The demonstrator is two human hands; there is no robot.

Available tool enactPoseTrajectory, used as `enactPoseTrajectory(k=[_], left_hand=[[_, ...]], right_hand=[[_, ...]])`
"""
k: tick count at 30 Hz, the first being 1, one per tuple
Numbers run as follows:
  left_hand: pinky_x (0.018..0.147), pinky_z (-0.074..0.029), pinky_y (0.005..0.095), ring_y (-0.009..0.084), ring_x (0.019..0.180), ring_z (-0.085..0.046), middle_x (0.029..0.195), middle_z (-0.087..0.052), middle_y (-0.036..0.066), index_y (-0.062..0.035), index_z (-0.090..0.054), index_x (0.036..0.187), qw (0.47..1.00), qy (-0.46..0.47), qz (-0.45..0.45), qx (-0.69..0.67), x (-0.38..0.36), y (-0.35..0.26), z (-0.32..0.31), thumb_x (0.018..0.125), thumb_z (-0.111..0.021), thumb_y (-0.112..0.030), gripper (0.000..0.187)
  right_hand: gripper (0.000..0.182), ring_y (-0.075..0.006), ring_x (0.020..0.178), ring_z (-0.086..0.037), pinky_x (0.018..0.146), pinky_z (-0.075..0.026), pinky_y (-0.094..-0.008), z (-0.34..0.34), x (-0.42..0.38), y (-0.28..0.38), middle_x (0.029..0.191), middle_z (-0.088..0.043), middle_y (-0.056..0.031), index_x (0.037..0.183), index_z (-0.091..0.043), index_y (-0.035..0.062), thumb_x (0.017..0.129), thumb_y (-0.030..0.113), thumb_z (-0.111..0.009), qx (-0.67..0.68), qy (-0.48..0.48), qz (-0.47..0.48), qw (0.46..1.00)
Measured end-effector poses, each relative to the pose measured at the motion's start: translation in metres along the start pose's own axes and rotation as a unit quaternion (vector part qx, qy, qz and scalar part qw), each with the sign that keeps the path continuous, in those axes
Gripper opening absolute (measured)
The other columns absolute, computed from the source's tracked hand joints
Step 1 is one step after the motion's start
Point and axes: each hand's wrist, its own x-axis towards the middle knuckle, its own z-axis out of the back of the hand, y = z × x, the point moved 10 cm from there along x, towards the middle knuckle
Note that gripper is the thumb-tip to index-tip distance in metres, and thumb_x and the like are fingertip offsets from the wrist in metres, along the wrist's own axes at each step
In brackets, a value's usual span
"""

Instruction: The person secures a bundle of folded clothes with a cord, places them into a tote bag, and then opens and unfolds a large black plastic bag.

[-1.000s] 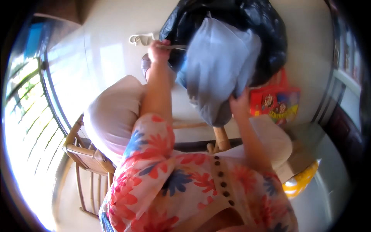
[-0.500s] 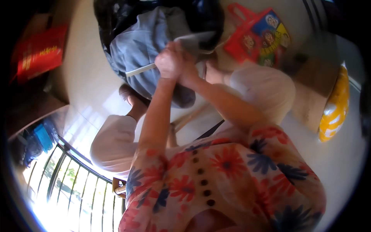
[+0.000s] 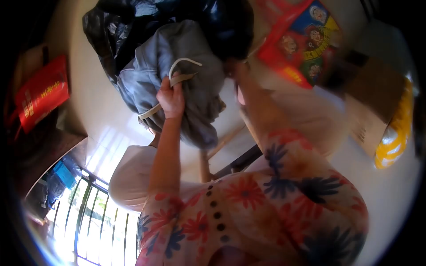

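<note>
A grey garment hangs half out of a black plastic bag at the top of the view. My left hand is closed around the garment's pale strap, which loops above my fist and trails down to the left. My right hand is stretched up to the black bag's edge, just right of the garment. It is motion-blurred and its fingers are hidden in the dark plastic. My flowered sleeves fill the bottom of the view.
A red bag with cartoon figures lies at the upper right, with a cardboard box and a yellow-and-white object beyond it. Another red bag sits at the left. A metal railing runs along the lower left. A wooden leg stands below the garment.
My hands, together on the strap half a second ago, have parted. The left stays on the strap, lower and to the left; the right has gone up to the black bag. The view swung.
</note>
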Motion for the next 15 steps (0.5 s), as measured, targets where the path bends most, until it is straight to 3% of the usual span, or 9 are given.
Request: enactPoseTrajectory(k=[1,2,4,6,9,12,15], left_hand=[[0.047,-0.037,0.0346,0.0256,0.045,-0.038,0.052,-0.044,0.016,-0.0032,-0.051,0.068,1.0,-0.002,0.005,0.004,-0.002,0.006,0.003,0.082,-0.056,-0.025,0.027],[0.046,-0.037,0.0343,0.0247,0.045,-0.037,0.052,-0.044,0.016,-0.0032,-0.051,0.067,1.0,-0.005,0.01,0.006,-0.002,0.012,0.007,0.082,-0.057,-0.024,0.026],[0.046,-0.037,0.0342,0.0243,0.045,-0.036,0.052,-0.044,0.016,-0.0034,-0.051,0.067,1.0,-0.008,0.018,0.008,-0.001,0.02,0.01,0.081,-0.057,-0.023,0.026],[0.047,-0.038,0.0346,0.0255,0.045,-0.038,0.052,-0.044,0.017,-0.0036,-0.051,0.067,1.0,-0.004,0.026,0.008,-0.003,0.022,0.006,0.081,-0.057,-0.023,0.025],[0.047,-0.038,0.0367,0.0321,0.047,-0.042,0.053,-0.046,0.018,-0.0035,-0.049,0.065,0.999,-0.021,0.025,-0.003,-0.003,0.014,0.004,0.082,-0.056,-0.025,0.028],[0.057,-0.041,0.0428,0.0382,0.063,-0.054,0.063,-0.054,0.02,-0.0033,-0.054,0.072,0.999,-0.012,0.031,0.015,-0.001,0.014,0.004,0.083,-0.049,-0.029,0.028],[0.067,-0.042,0.0459,0.0412,0.076,-0.054,0.075,-0.058,0.024,0.0,-0.058,0.082,0.998,0.019,0.053,-0.028,0.003,0.03,-0.002,0.083,-0.041,-0.03,0.034]], right_hand=[[0.027,-0.0281,0.071,-0.054,0.063,-0.044,-0.0476,-0.003,0.007,0.0,0.082,-0.054,-0.0135,0.093,-0.054,0.0031,0.077,0.024,-0.06,0.049,-0.01,-0.008,0.999],[0.02,-0.0269,0.073,-0.052,0.069,-0.043,-0.0484,0.006,0.031,-0.006,0.081,-0.054,-0.0118,0.09,-0.053,0.0051,0.079,0.022,-0.055,0.012,-0.071,0.001,0.997],[0.017,-0.0257,0.077,-0.051,0.073,-0.041,-0.049,-0.004,0.029,0.001,0.077,-0.052,-0.0095,0.086,-0.051,0.0068,0.082,0.023,-0.051,0.056,0.011,0.012,0.998],[0.017,-0.0235,0.084,-0.049,0.08,-0.037,-0.0502,-0.002,0.024,0.025,0.071,-0.049,-0.0057,0.081,-0.047,0.0092,0.084,0.026,-0.044,0.106,0.089,0.102,0.985],[0.016,-0.0217,0.076,-0.05,0.075,-0.04,-0.0441,-0.029,-0.032,0.062,0.066,-0.048,-0.0046,0.08,-0.048,0.0085,0.084,0.023,-0.044,0.186,0.169,0.15,0.956],[0.015,-0.0196,0.067,-0.052,0.069,-0.043,-0.0371,-0.082,-0.135,0.092,0.06,-0.047,-0.0037,0.079,-0.049,0.0077,0.084,0.021,-0.045,0.08,0.182,0.196,0.96],[0.017,-0.0157,0.057,-0.051,0.061,-0.042,-0.0285,-0.137,-0.225,0.094,0.056,-0.048,-0.0033,0.074,-0.051,0.0063,0.084,0.019,-0.045,-0.175,0.194,0.303,0.916]])
